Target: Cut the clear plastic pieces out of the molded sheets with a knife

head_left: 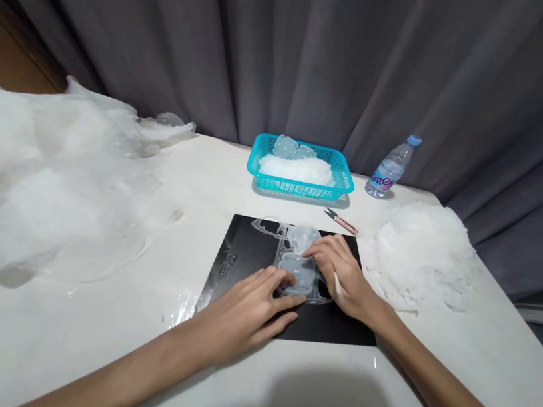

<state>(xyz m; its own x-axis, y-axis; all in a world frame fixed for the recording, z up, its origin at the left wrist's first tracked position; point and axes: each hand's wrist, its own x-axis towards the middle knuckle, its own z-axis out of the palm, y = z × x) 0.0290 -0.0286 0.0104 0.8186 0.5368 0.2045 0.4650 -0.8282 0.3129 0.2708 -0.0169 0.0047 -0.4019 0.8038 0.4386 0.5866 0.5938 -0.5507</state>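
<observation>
On a black mat (325, 324) lies a thin, translucent moulded plastic sheet (297, 271) with rounded panels and small raised marks. My left hand (260, 303) rests on its near end, fingertips pressing down and thumb apart. Over the sheet's right side, my right hand (340, 270) has its fingers bent together, the fingertips touching near the join between the panels. A slim white thing (337, 285) shows beside the palm of that hand; I cannot make out what it is. Loose clear plastic trimmings (268, 227) curl at the sheet's far left.
Behind the mat stands a turquoise basket (298, 188) with translucent pieces inside. Red-handled thread snips (342, 221) lie before it, and a water bottle (390, 170) stands to the right. White, filmy heaps (51, 186) cover the left; another pile (421, 251) lies right.
</observation>
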